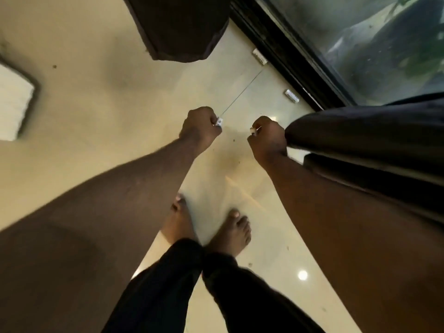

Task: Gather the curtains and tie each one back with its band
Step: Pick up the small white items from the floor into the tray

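Note:
I look straight down. A dark gathered curtain [360,131] hangs at the right, pressed against my right wrist and forearm. My right hand [266,138] is fisted beside its edge, pinching a small white end piece [253,131]. About a hand's width to the left, my left hand [200,128] is fisted on a second small white end piece [219,121]. These look like the two ends of the band; the band itself is too thin or hidden to follow. Another dark curtain [182,27] hangs at the top centre.
A dark window frame [288,56] and glass run along the top right, with two small white fittings [260,56] on the floor beside it. A white mat [14,104] lies at the left. My bare feet [230,231] stand on glossy cream tiles.

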Action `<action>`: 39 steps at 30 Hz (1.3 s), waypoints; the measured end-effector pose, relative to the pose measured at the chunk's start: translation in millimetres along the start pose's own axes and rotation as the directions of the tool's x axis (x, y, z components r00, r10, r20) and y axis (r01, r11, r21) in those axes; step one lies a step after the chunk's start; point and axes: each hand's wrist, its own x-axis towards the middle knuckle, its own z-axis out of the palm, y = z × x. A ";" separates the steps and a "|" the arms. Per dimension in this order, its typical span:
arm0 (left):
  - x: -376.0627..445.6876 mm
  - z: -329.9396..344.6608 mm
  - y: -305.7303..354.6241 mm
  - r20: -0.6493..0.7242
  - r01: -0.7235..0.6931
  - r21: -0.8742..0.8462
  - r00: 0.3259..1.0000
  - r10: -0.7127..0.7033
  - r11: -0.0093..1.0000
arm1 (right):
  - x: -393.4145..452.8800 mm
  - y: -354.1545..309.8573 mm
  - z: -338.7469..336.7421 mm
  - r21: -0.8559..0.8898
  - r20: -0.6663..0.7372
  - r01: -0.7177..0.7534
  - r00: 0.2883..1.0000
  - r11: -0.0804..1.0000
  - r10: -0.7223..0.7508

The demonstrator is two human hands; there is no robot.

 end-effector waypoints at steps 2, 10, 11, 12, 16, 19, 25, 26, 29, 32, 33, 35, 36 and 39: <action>-64.0 -20.6 13.1 -0.027 0.039 -0.139 0.999 -0.043 0.990 | -50.1 -14.9 -24.3 -0.040 0.048 0.045 0.998 0.998 -0.043; -372.9 -129.4 77.5 -0.058 0.038 -0.011 0.998 -0.038 0.999 | -310.2 -57.9 -154.5 -0.087 0.129 0.177 0.978 0.980 -0.166; -412.6 -136.6 85.1 -0.052 0.023 0.011 0.998 -0.022 1.000 | -346.3 -55.4 -168.1 -0.077 0.136 0.178 0.977 0.981 -0.167; -449.5 -141.1 91.4 -0.045 0.010 0.033 0.999 -0.008 0.999 | -380.5 -52.2 -178.1 -0.075 0.141 0.190 0.974 0.979 -0.178; -572.2 -135.4 92.7 0.025 -0.118 0.064 0.993 0.116 0.991 | -515.1 -21.0 -191.4 -0.114 0.164 0.243 0.961 0.963 -0.223; -637.9 -120.5 69.4 0.111 -0.205 0.105 0.975 0.193 0.973 | -605.7 20.6 -173.7 -0.162 0.183 0.249 0.958 0.955 -0.219; -759.2 -74.6 44.0 0.312 -0.330 0.253 0.918 0.246 0.910 | -778.8 115.3 -142.6 0.038 0.038 -0.049 0.998 0.998 0.048; -779.9 -65.8 49.6 0.357 -0.371 0.280 0.896 0.262 0.886 | -805.5 130.7 -138.9 0.088 0.011 -0.115 0.993 0.989 0.114; -833.7 -30.8 64.0 0.482 -0.497 0.332 0.820 0.309 0.802 | -879.6 173.1 -122.1 0.269 -0.039 -0.285 0.951 0.920 0.306; -892.3 24.5 84.1 0.606 -0.615 0.341 0.722 0.334 0.711 | -951.4 225.4 -112.3 0.481 -0.077 -0.407 0.863 0.777 0.499; -910.4 41.3 89.4 0.634 -0.637 0.336 0.698 0.334 0.694 | -971.1 240.7 -109.4 0.536 -0.080 -0.428 0.833 0.728 0.548; -958.2 88.0 99.2 0.693 -0.701 0.308 0.629 0.353 0.643 | -1021.5 281.1 -108.2 0.621 -0.095 -0.457 0.762 0.637 0.640; -983.1 114.1 103.0 0.719 -0.739 0.292 0.589 0.370 0.607 | -1045.2 303.4 -107.6 0.655 -0.097 -0.469 0.725 0.593 0.681; -1054.3 190.8 115.2 0.772 -0.817 0.252 0.493 0.401 0.518 | -1105.3 367.3 -112.7 0.738 -0.119 -0.466 0.620 0.487 0.775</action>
